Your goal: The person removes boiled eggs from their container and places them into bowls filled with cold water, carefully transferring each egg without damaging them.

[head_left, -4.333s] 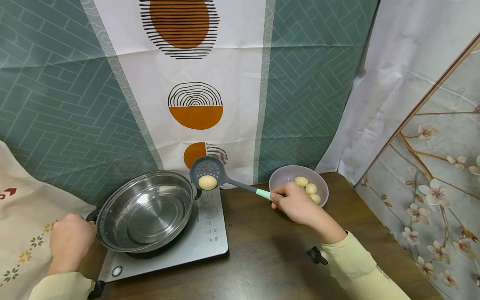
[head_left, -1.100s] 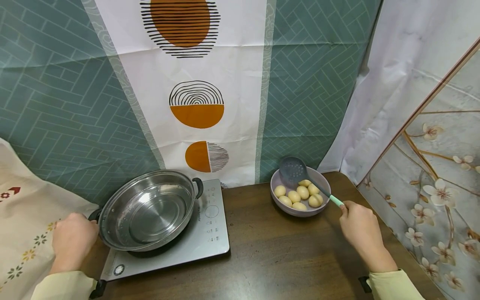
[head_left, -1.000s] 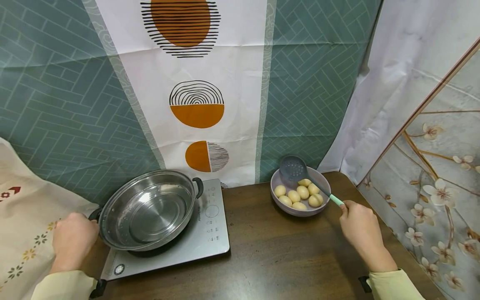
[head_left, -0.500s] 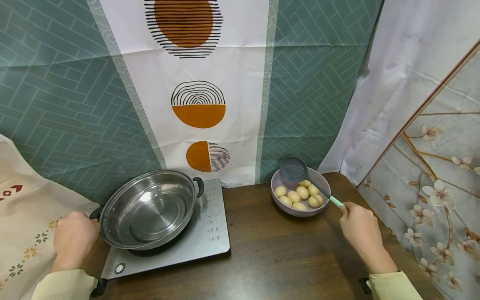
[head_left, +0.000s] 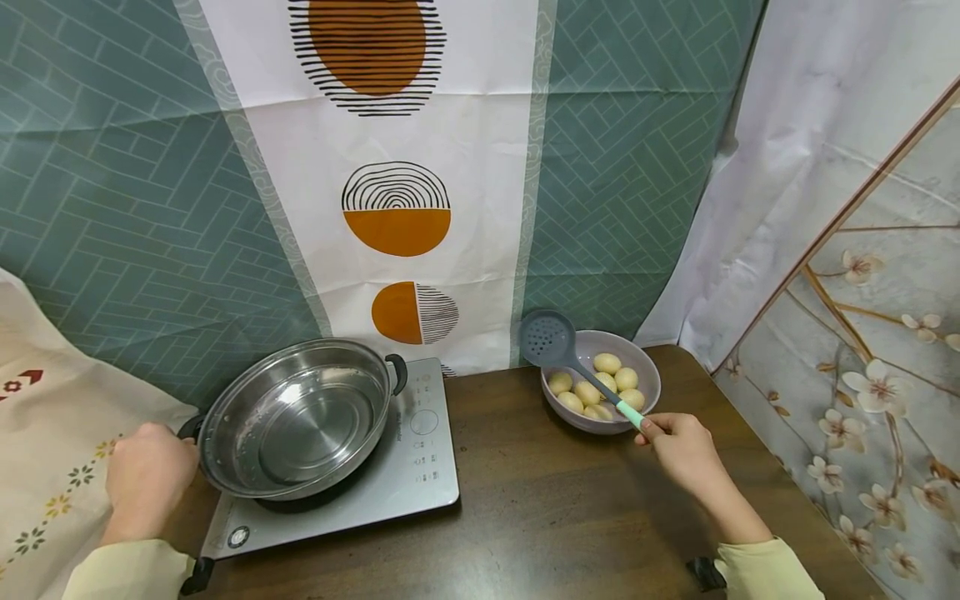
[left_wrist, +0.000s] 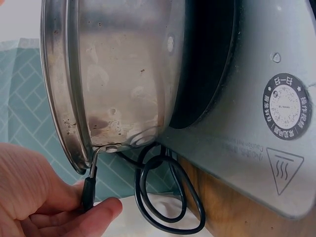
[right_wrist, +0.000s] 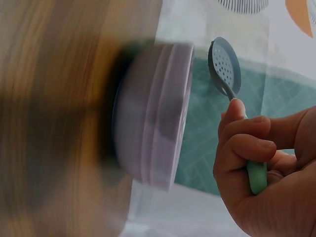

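My right hand [head_left: 684, 450] grips the mint-green handle of a dark grey slotted spoon [head_left: 547, 337]. The spoon's perforated head is bare and sits over the left rim of a pale mauve bowl [head_left: 647, 367]. Several peeled, egg-shaped pale yellow pieces [head_left: 587, 392] lie in that bowl. In the right wrist view, curled fingers wrap the handle [right_wrist: 256, 177] beside the bowl's outer wall [right_wrist: 158, 118]. At the left, my left hand [head_left: 150, 475] pinches the black side handle [left_wrist: 89, 191] of a wide stainless steel pan [head_left: 315, 433], which looks to hold shallow clear liquid.
The pan stands on a silver induction cooker [head_left: 420, 492] with a printed control panel. A looped black cable [left_wrist: 170, 217] hangs behind it. The brown wooden table [head_left: 525, 517] runs between cooker and bowl. Patterned fabric [head_left: 405, 250] backs the table, with a flowered panel [head_left: 870, 417] at the right.
Seconds ago the spoon carried one yellow piece beside the pan; then it hung over the bowl. Now the right hand has shifted left, raising the bare spoon head. The left hand has stayed put.
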Tool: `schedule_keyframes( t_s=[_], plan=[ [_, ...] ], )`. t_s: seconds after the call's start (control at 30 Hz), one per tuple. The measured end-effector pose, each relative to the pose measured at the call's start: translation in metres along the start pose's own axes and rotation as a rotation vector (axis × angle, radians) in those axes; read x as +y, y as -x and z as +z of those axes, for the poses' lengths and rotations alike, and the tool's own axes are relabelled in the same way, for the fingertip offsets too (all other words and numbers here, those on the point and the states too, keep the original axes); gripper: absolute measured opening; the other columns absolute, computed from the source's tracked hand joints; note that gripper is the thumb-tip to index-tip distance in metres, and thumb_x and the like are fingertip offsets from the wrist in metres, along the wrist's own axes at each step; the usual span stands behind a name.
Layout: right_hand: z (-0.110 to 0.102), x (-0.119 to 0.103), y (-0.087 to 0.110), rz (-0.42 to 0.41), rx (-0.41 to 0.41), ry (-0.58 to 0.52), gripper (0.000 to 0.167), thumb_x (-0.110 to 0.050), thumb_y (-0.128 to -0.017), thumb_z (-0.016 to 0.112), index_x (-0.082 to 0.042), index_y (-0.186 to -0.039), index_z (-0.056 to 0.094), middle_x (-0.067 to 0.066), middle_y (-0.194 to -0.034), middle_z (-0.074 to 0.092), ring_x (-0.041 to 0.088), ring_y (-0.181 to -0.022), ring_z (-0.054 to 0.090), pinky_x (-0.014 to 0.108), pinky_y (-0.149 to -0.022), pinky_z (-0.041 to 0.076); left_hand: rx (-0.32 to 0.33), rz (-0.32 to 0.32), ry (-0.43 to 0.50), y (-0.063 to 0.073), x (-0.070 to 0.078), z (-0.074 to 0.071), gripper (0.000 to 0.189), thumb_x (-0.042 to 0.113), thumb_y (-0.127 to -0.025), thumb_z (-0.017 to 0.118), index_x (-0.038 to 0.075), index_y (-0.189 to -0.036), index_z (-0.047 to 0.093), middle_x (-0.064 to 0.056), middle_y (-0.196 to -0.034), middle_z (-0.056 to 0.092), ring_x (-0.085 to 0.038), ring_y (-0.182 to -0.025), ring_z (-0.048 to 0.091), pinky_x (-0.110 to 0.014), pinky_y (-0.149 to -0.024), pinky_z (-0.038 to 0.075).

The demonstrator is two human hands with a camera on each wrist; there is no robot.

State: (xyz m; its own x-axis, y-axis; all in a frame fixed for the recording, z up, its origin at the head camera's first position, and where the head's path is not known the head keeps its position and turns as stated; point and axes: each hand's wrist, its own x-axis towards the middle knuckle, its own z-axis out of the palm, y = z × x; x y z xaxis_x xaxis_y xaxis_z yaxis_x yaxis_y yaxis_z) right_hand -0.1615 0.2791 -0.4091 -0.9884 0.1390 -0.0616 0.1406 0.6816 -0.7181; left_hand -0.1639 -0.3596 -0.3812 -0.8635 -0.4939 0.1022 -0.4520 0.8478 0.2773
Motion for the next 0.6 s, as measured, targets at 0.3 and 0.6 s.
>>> schedule_keyframes(
  t_s=[0.3, 0.6],
  plan=[
    [0.043, -0.026, 0.005, -0.014, -0.033, -0.087, 0.024, -0.017, -0.094, 0.051, -0.004, -0.088, 0.070, 0.003, -0.070, 0.064, 0.013, -0.060, 0.050, 0.028, -0.052, 0.039, -0.006, 0.001, -0.011, 0.000, 0.000, 0.000, 0.038, 0.018, -0.080, 0.054, -0.019, -0.079, 0.059, -0.044, -0.083, 0.055, -0.056, -0.070, 0.053, -0.047, -0.043, 0.039],
    [0.081, -0.030, 0.010, 0.018, -0.078, -0.150, 0.023, -0.015, -0.093, 0.051, -0.002, -0.089, 0.069, 0.004, -0.069, 0.065, 0.012, -0.056, 0.049, 0.026, -0.050, 0.037, -0.007, -0.015, -0.011, 0.000, 0.001, 0.001, 0.038, 0.019, -0.081, 0.055, -0.019, -0.080, 0.060, -0.044, -0.085, 0.055, -0.056, -0.073, 0.053, -0.047, -0.044, 0.039]
  ],
)
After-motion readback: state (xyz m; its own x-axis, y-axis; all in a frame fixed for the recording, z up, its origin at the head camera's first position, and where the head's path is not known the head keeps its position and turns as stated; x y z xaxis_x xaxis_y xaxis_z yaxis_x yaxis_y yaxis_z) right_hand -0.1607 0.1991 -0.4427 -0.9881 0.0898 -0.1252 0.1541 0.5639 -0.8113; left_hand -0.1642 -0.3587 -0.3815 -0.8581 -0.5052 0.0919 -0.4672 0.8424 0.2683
